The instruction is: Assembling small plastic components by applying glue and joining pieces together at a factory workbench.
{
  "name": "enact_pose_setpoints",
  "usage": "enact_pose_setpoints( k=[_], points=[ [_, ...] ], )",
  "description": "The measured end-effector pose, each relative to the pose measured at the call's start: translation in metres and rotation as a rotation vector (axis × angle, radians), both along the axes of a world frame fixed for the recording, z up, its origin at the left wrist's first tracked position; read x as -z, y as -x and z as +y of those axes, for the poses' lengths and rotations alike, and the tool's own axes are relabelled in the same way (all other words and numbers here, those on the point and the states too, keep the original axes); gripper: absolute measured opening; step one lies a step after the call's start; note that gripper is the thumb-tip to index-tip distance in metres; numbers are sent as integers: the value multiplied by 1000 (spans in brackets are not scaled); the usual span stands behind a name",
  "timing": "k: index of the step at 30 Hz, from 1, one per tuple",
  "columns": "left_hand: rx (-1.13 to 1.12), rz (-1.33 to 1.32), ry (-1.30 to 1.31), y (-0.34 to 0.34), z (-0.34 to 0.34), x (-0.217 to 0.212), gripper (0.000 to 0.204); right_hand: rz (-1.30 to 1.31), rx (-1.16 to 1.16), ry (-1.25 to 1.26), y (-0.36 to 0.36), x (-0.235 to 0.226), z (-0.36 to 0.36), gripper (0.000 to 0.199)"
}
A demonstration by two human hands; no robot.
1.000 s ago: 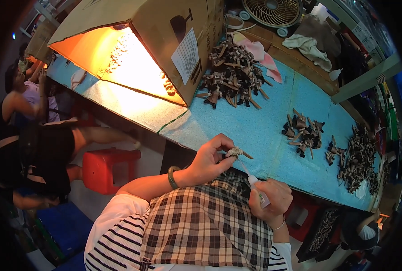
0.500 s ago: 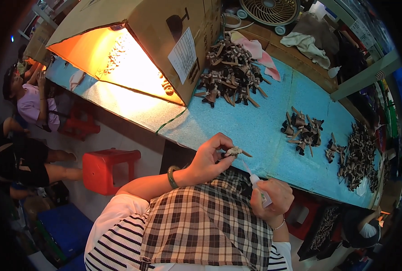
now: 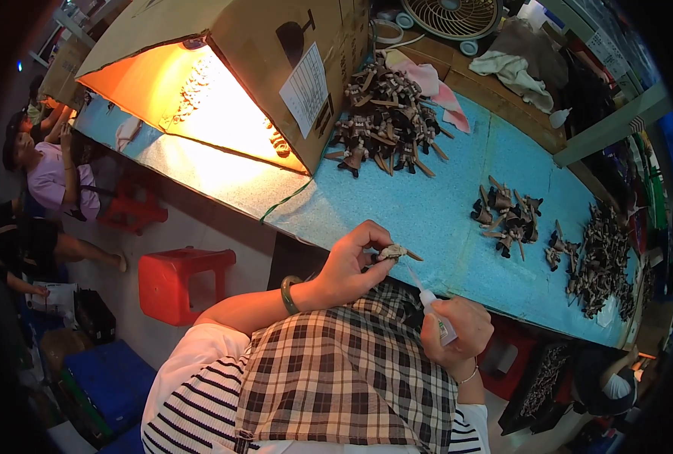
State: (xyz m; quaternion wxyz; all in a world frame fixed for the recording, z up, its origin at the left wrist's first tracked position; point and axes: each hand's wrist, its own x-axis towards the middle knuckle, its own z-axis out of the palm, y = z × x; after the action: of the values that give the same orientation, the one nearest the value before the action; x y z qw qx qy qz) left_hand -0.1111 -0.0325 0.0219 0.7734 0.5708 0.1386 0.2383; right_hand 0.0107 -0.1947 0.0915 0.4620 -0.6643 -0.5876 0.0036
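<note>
Just over the front edge of the blue table, my left hand (image 3: 354,261) pinches a small figurine (image 3: 393,252) between thumb and fingers. A thin brown piece juts from the figurine toward the right. My right hand (image 3: 466,330) is wrapped round a small white squeeze bottle (image 3: 428,300) with a long fine nozzle. The nozzle points up and left, its tip close to the figurine; whether they touch is too small to tell. On the table (image 3: 367,212) lie similar brown and black figurines: a large pile (image 3: 389,125), a small group (image 3: 509,219) and a dense heap (image 3: 600,261).
A cardboard box (image 3: 268,68), lit brightly inside, stands at the back left with small pieces in it. A fan (image 3: 454,17) and cloths (image 3: 514,68) are at the back. A red stool (image 3: 172,291) stands on the floor at left. Other people (image 3: 60,170) are farther left.
My hands and the bottle stay nearly in place, with only slight shifts. At the far left, a person on the floor side has moved, and a pale bag now shows there.
</note>
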Motion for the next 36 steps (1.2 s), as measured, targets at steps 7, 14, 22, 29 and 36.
enact_pose_setpoints(
  k=[7, 14, 22, 29, 36],
  points=[
    [-3, 2, -8, 0, -2, -2, 23, 8, -9, 5, -1, 1, -1, 17],
    [11, -20, 51, 1, -1, -2, 23, -9, -8, -14, 0, 3, -1, 18],
    [18, -39, 97, 2, -1, -2, 23, 4, -20, 6, 0, 4, -3, 18],
    [-23, -22, 14, 1, -2, 1, 23, -15, -44, -54, 0, 5, -4, 18],
    [-112, -17, -218, 0, -1, 2, 22, -11, -59, -42, 1, 4, 4, 17]
  ],
)
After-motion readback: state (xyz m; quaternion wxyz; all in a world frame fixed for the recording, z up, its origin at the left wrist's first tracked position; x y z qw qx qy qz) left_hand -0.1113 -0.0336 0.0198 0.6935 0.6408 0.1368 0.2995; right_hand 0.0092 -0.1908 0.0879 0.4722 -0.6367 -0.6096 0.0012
